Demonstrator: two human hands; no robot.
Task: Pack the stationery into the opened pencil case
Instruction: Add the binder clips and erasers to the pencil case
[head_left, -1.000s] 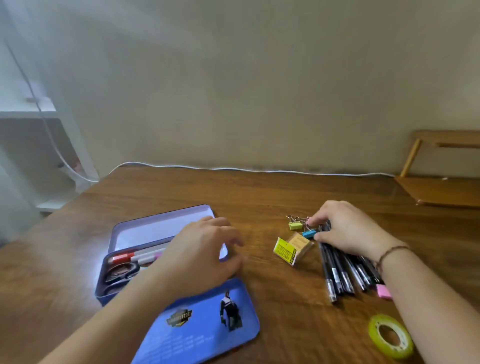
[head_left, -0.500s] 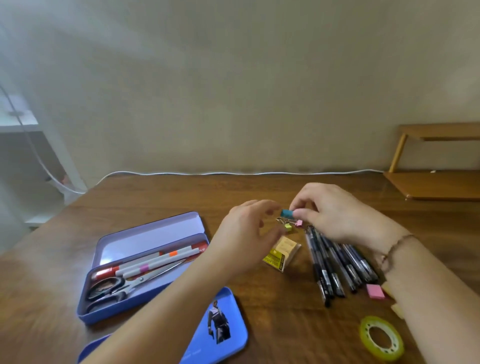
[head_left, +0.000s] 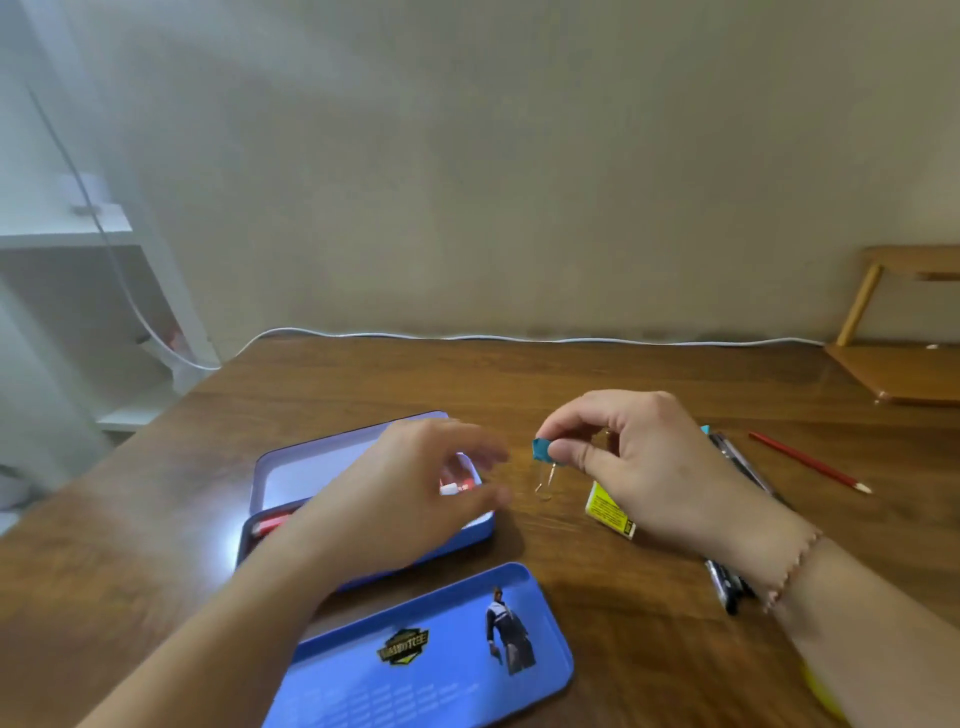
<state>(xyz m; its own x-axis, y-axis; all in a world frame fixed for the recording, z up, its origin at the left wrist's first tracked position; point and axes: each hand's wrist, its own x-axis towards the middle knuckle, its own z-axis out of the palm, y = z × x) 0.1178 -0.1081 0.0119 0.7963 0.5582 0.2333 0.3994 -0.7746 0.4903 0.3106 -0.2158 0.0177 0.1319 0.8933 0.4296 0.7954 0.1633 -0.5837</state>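
My right hand (head_left: 639, 462) pinches a teal binder clip (head_left: 542, 449) just above the table, right of the open blue pencil case (head_left: 291, 467). The clip's wire handles hang down from it. My left hand (head_left: 410, 499) hovers over the case with fingers apart, blurred, and I see nothing held in it. It hides most of the case's contents; red and white markers (head_left: 457, 486) show at its edge. A yellow box (head_left: 608, 512) lies under my right hand. Black pens (head_left: 727, 587) lie partly hidden beneath my right wrist.
The case's blue lid (head_left: 431, 654) lies flat at the near edge. A red pencil (head_left: 808, 462) lies at the right. A wooden stand (head_left: 904, 364) sits at the far right, and a white cable (head_left: 519, 338) runs along the wall. A white shelf (head_left: 67, 234) stands at left.
My right hand has lifted the teal clip clear of the other clips. My left hand drew back from the clips to over the case. The camera shifted.
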